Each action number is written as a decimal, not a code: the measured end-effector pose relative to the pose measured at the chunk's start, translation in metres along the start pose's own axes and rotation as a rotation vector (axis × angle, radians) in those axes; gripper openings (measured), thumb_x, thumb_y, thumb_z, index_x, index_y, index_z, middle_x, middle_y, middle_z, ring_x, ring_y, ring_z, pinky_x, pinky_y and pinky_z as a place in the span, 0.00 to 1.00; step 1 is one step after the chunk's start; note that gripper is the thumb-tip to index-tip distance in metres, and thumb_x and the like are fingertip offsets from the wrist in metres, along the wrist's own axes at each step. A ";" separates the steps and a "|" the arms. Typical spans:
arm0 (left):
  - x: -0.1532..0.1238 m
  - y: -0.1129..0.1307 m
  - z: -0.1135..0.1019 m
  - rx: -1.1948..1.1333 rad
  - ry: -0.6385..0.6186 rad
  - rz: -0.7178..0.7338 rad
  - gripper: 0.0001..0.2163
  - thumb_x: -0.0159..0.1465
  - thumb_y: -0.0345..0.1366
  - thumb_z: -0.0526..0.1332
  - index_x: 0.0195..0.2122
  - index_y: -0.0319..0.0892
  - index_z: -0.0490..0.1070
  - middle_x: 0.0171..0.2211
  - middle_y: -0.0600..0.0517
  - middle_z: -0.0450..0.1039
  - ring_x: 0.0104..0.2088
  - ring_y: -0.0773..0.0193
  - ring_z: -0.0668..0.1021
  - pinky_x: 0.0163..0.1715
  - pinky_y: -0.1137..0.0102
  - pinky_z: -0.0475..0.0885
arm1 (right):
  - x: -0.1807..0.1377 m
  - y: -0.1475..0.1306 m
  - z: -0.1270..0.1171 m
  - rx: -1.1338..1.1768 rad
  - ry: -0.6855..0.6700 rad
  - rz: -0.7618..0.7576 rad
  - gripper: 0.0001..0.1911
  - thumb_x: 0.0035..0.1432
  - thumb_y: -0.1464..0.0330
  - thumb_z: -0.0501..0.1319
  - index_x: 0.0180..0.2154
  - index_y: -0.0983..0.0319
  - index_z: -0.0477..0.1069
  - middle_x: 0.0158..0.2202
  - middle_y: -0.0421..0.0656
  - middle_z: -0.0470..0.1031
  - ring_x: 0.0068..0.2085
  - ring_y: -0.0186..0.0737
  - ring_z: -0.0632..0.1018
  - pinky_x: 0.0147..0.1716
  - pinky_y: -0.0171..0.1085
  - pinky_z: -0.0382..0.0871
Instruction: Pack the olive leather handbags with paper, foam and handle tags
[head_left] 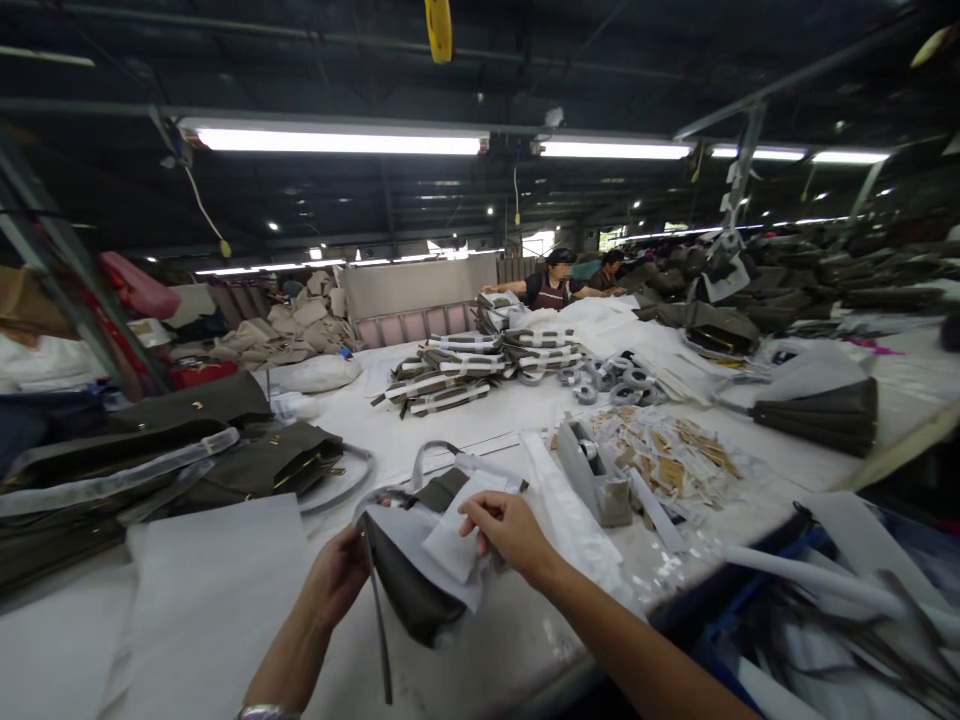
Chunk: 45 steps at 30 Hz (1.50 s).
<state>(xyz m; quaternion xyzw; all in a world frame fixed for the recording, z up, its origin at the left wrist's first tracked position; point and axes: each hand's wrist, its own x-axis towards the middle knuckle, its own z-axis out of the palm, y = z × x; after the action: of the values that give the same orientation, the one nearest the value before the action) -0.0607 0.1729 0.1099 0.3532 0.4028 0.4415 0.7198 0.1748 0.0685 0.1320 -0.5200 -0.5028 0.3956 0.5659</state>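
Observation:
A dark olive handbag (409, 585) lies tilted on the white table in front of me, with a grey wrapped handle loop behind it. My left hand (341, 575) is closed on the bag's left edge, and a thin dark strap (382, 640) hangs down beside those fingers. Between the thumb and fingers of my right hand (508, 530) is a white sheet of paper (454, 535), which lies over the bag's opening. More pale sheeting covers part of the bag's front. The fingertips of my left hand are partly hidden behind the bag.
Olive bags (262, 455) and flat white sheets (217, 570) lie left. A tape dispenser (592, 475) stands right, near scattered tan and white scraps (675, 450). Beyond are stacked wrapped bag parts (450, 375) and tape rolls (615, 375). A blue-edged bin (709, 640) sits lower right. Co-workers (555, 285) are behind.

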 end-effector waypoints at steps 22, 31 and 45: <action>-0.116 0.027 0.138 1.286 -0.653 0.535 0.12 0.62 0.32 0.56 0.28 0.48 0.80 0.25 0.53 0.77 0.27 0.62 0.77 0.29 0.73 0.67 | -0.097 -0.052 -0.044 -0.317 -0.089 -0.132 0.12 0.62 0.67 0.57 0.29 0.59 0.76 0.24 0.38 0.75 0.22 0.34 0.75 0.23 0.31 0.68; -0.129 0.006 0.099 0.999 -0.479 0.404 0.11 0.63 0.45 0.61 0.38 0.47 0.79 0.43 0.47 0.78 0.42 0.56 0.78 0.39 0.70 0.71 | -0.126 -0.038 -0.050 -0.390 -0.105 -0.117 0.10 0.61 0.64 0.62 0.44 0.55 0.78 0.31 0.39 0.82 0.34 0.42 0.82 0.39 0.37 0.72; -0.164 -0.039 0.040 0.345 -0.346 0.410 0.06 0.60 0.42 0.66 0.31 0.46 0.78 0.35 0.49 0.77 0.50 0.52 0.74 0.55 0.62 0.66 | -0.158 -0.017 -0.027 0.139 0.140 -0.258 0.03 0.57 0.63 0.67 0.34 0.54 0.77 0.38 0.43 0.81 0.48 0.50 0.80 0.56 0.51 0.70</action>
<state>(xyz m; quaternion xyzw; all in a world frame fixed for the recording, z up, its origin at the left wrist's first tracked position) -0.0577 0.0016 0.1370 0.6136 0.2638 0.4360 0.6032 0.1709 -0.0923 0.1250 -0.4369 -0.4962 0.3163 0.6804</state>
